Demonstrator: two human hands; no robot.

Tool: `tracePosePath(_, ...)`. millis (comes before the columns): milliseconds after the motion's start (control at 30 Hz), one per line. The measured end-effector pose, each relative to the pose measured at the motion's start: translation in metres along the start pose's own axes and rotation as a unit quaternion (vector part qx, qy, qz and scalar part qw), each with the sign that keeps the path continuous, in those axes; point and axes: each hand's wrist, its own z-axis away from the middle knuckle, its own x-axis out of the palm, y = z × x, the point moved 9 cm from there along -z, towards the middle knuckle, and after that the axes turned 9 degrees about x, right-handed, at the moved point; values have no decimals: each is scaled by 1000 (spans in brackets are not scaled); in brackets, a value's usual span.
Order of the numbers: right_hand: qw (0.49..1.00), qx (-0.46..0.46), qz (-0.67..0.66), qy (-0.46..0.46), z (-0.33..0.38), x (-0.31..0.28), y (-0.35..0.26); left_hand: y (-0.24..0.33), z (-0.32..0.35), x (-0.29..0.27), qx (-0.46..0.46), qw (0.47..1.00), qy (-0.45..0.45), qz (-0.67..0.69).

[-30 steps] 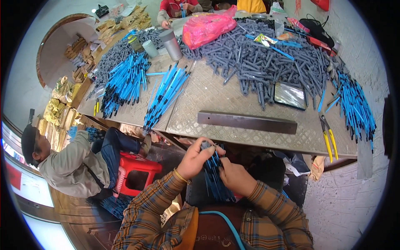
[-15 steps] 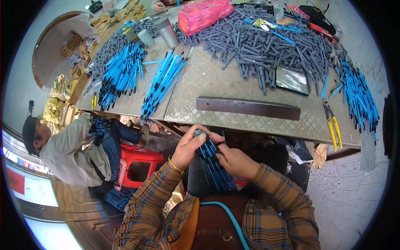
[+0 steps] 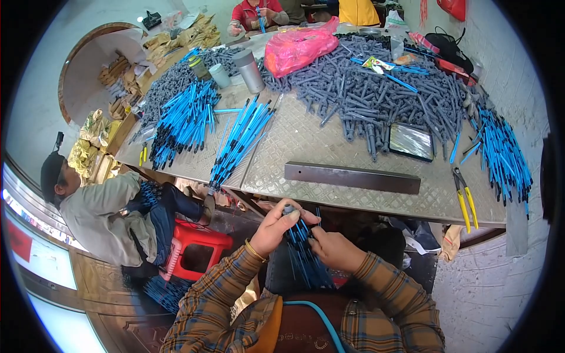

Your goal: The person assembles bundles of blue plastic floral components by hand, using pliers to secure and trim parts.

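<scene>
The person is sitting just below the near edge of a metal table (image 3: pixel 329 147) and is holding a bundle of blue sticks (image 3: pixel 303 253) over the lap. The left hand (image 3: pixel 279 226) is curling its fingers around the top of the bundle, and the thumb and fingertips are pinching a small grey cap (image 3: pixel 289 210) at the top end of the sticks. The right hand (image 3: pixel 332 248) is wrapping its fingers around the middle of the same bundle, right beside the left hand. Both hands are gripping tight, and they are below the table edge, not over the table top.

A long flat metal bar (image 3: pixel 352 177) is lying near the near edge of the table, just above the hands. A pair of yellow pliers (image 3: pixel 465 197) is lying at the near right corner. A dark shiny tray (image 3: pixel 411 141) is sitting behind the bar. A big heap of grey tubes (image 3: pixel 376 88) is covering the far middle of the table, and a pink plastic bag (image 3: pixel 300 47) is resting on the heap at the far edge. Rows of blue sticks (image 3: pixel 238 144) are lying on the left part of the table, and more blue sticks (image 3: pixel 500 153) are piling up along the right edge.

Another person in a grey jacket (image 3: pixel 97 215) is sitting on a red stool (image 3: pixel 194 247) by the left edge of the table.
</scene>
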Motion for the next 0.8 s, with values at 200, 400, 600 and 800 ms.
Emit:
tracePosePath(200,999,-35,-7,-28,-2,8,-1,3,6,10,-3,998,-29,48)
tracePosePath(400,999,-32,-32,-9,-6,2,-5,6,0,1,-5,999,16,48)
tracePosePath(600,1000,-27,-4,10,-2,5,-4,4,1,2,4,999,7,51)
tracePosePath(800,996,-29,70,45,6,10,-10,6,5,7,-6,1000,3,-14)
